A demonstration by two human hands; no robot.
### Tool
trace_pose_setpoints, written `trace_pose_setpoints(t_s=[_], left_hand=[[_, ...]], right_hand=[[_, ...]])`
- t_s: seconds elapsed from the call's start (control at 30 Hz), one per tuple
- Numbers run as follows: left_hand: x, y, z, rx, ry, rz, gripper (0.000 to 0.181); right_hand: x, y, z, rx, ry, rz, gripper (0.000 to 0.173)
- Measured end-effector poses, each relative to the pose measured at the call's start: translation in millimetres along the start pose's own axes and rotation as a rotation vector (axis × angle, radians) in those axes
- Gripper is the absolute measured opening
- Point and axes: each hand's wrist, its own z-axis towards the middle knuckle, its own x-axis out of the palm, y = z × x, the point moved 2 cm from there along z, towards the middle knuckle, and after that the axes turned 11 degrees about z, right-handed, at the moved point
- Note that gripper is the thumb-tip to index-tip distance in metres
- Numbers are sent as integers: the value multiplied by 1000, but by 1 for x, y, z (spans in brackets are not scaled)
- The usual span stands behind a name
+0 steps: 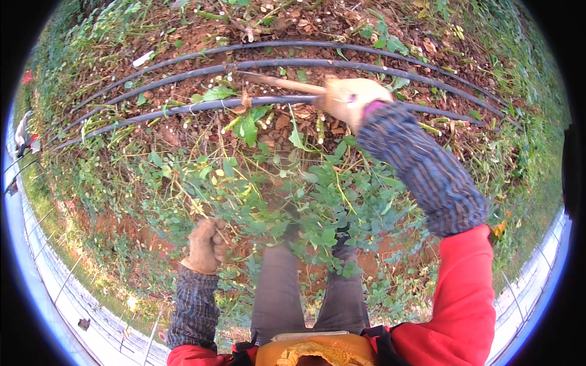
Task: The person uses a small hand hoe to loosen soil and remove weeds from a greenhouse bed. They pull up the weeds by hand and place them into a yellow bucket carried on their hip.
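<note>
My right hand [355,100], in a light glove, is closed around a wooden stick or tool handle [293,85] above the black irrigation pipes [256,100]. The handle points left and narrows to a thin, dark end that is too blurred to identify. Lower left, my gloved left hand [206,247] is shut on a thin plant stem [188,194], which slants up and left out of the fist. Leafy green plants [329,206] spread between my hands and over my lower legs. Patterned sleeve covers reach from both wrists up the forearms.
Cut green stem stubs [320,128] stick up from reddish soil with dry leaves around the pipes. A white scrap [143,58] lies at upper left. Dense foliage [517,151] borders the right. Thin metal rods [68,279] stand along the pale lower-left edge.
</note>
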Motion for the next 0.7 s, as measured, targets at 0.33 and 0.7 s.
trace_pose_setpoints(t_s=[0.33, 0.7], left_hand=[[53, 22, 2, -57, 105, 17, 30], [43, 22, -18, -59, 64, 93, 25]], right_hand=[[17, 5, 31, -205, 16, 110, 39], [-70, -113, -97, 309, 166, -2, 49]])
